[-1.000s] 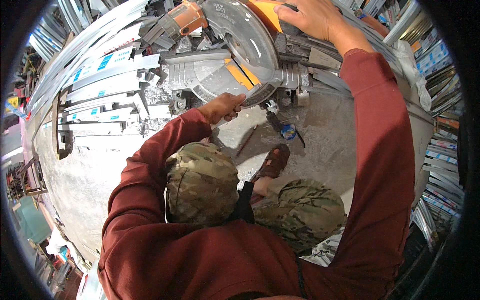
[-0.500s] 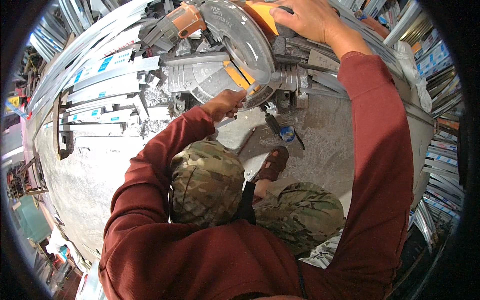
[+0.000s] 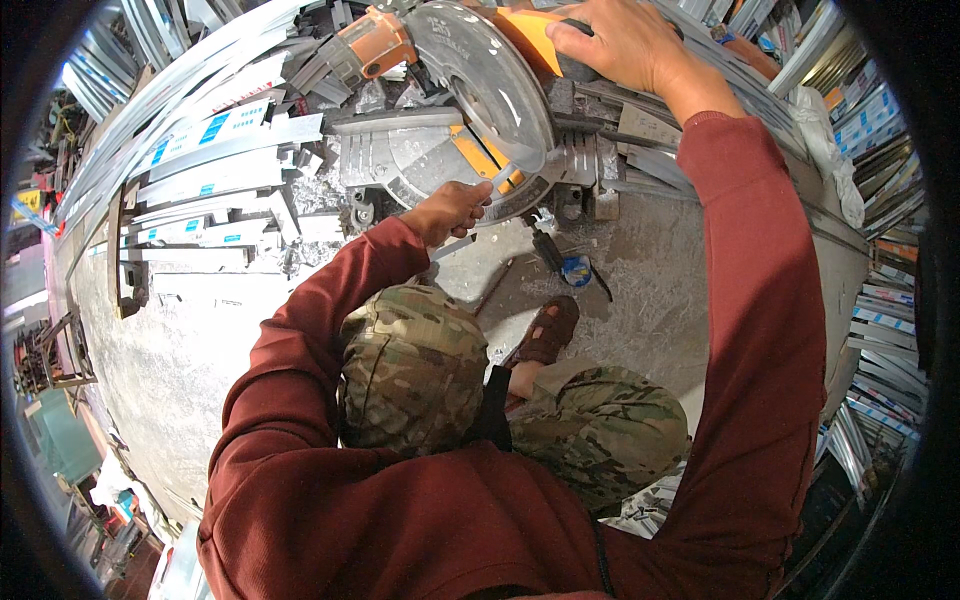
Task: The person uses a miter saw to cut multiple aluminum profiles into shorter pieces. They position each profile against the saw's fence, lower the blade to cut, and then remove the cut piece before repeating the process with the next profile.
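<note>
A mitre saw [image 3: 400,160] with a grey round base and a yellow slotted insert stands on the floor ahead of me. Its translucent blade guard [image 3: 490,85] hangs over the base. My right hand [image 3: 620,45] is closed around the dark saw handle [image 3: 577,28], beside a yellow housing. At the front edge of the base, my left hand [image 3: 452,212] is closed in a pinch. A small grey metal piece [image 3: 506,178] shows at its fingertips, over the yellow insert; the fingers hide the rest.
Silvery metal strips [image 3: 220,170] lie piled at the left, with more stacked profiles [image 3: 885,330] at the right. On the floor near my shoe [image 3: 548,330] are a dark tool [image 3: 546,247], a blue tape roll [image 3: 576,269] and scattered metal shavings.
Both hands keep nearly the same place and grip. The view has shifted very slightly; the saw's position is otherwise unchanged.
</note>
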{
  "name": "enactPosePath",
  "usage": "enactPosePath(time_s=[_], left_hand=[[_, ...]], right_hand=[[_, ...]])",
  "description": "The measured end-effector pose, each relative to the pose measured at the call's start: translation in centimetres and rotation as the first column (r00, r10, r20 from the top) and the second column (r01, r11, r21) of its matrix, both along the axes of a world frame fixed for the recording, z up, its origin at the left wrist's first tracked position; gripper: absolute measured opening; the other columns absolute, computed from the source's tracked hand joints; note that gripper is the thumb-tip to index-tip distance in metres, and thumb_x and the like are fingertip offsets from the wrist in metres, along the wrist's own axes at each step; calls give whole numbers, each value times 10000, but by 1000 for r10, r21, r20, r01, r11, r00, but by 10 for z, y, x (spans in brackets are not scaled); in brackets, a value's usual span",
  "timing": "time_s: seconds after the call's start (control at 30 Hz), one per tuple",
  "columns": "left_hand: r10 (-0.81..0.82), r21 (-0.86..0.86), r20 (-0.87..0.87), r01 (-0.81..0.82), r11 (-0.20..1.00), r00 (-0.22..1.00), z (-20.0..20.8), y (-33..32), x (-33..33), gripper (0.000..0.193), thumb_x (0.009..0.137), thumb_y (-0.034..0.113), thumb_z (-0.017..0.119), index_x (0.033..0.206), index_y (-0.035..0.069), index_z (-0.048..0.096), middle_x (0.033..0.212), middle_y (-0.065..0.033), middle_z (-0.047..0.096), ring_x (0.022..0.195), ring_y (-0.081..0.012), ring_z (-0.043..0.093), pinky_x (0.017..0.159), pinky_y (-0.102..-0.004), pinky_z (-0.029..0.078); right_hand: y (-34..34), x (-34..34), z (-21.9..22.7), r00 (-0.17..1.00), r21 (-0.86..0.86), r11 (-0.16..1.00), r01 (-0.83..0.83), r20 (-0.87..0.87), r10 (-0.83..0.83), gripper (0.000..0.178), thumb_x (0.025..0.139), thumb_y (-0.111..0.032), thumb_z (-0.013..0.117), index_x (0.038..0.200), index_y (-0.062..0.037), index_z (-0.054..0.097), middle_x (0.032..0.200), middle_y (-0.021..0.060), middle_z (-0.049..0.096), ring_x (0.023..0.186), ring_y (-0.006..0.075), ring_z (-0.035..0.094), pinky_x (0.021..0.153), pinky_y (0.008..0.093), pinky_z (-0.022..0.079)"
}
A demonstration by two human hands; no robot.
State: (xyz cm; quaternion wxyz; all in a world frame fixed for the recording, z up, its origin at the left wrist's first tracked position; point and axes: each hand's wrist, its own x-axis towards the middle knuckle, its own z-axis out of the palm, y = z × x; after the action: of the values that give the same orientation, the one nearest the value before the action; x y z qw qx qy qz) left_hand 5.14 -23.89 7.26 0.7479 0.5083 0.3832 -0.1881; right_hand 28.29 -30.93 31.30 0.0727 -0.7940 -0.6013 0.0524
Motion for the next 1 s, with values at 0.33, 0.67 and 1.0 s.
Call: enactPosePath(time_s=[0.33, 0.67, 1.0], left_hand=[[30, -3, 56, -30, 1000, 998, 1, 0, -4, 441, 962, 470, 569, 982, 29, 568, 680, 42, 438, 512, -73, 351, 433, -252, 301], [7, -5, 23, -7, 1000, 1000, -6, 7, -18, 389, 985, 418, 542, 966, 31, 578, 690, 30, 444, 563, -83, 368, 462, -259, 288], [10, -34, 70, -7, 999, 997, -5, -2, -2, 407, 987, 428, 538, 982, 22, 575, 685, 24, 415, 525, -82, 337, 443, -258, 260]], right_hand=[[-6, 1, -3, 998, 108, 993, -39, -38, 43, 377, 822, -396, 533, 792, -66, 713, 784, 225, 663, 753, 413, 632, 711, 490, 480], [3, 21, -23, 982, -12, 995, -102, 161, 102, 480, 926, -478, 445, 1224, -175, 668, 1066, 182, 688, 983, 377, 633, 855, 448, 476], [1, 14, -16, 983, -9, 994, -104, 153, 105, 475, 920, -479, 437, 1242, -210, 658, 1027, 192, 689, 962, 385, 628, 830, 465, 473]])
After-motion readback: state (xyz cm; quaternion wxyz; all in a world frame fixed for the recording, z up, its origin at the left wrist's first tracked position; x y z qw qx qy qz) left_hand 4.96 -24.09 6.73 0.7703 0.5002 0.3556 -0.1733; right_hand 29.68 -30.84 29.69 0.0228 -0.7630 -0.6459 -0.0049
